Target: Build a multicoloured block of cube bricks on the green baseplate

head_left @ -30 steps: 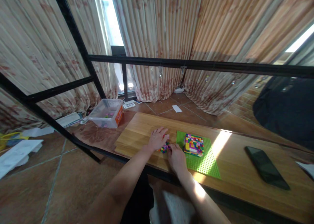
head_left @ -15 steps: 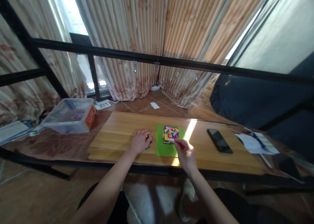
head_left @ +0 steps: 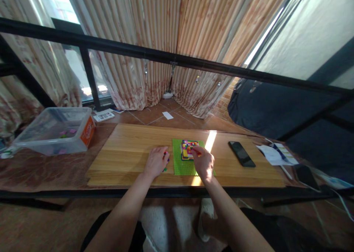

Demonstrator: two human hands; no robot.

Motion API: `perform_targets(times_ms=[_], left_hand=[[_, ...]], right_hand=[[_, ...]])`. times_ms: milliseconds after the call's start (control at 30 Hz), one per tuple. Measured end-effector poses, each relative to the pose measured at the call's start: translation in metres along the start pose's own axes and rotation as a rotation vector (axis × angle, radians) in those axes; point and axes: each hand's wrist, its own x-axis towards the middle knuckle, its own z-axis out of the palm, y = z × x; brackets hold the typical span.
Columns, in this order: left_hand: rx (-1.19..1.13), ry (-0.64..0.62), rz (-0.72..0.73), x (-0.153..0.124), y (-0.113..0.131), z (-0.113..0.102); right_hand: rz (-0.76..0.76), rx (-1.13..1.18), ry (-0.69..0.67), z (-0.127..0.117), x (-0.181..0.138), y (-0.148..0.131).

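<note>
A green baseplate [head_left: 179,166] lies on a wooden board [head_left: 129,149]. A block of many-coloured small bricks [head_left: 187,149] stands on its far part. My right hand [head_left: 204,163] rests at the block's right side, fingers pinched on a small red brick [head_left: 198,153] held against it. Left of the baseplate, my left hand [head_left: 156,162] lies curled on the board over a few loose coloured bricks [head_left: 166,160], partly hidden under the fingers.
A clear plastic bin [head_left: 55,130] with an orange label holds a few bricks at the far left. A black phone [head_left: 241,154] lies right of the baseplate, papers [head_left: 273,154] beyond it. A black metal rail [head_left: 177,60] crosses in front of the curtains.
My right hand left the loose bricks, picked up a red brick and carried it right to the brick block. My head turned right. The left hand stayed on the loose bricks.
</note>
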Motion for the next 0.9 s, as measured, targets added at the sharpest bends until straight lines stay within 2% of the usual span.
perform_targets(times_ms=[233,733,900], left_hand=[[-0.010,-0.001,-0.044,0.0035,0.0017,-0.0023],[-0.040,-0.001,-0.067,0.0036,0.0030,-0.0042],[-0.040,-0.012,-0.090,0.0033,0.0061,-0.0098]], right_hand=[[-0.050,-0.075,0.022,0.0035,0.0009,-0.0001],[-0.069,-0.103,0.014,0.0005,0.0054,0.0069],[-0.118,-0.097,0.021,0.0017,0.0037,0.0090]])
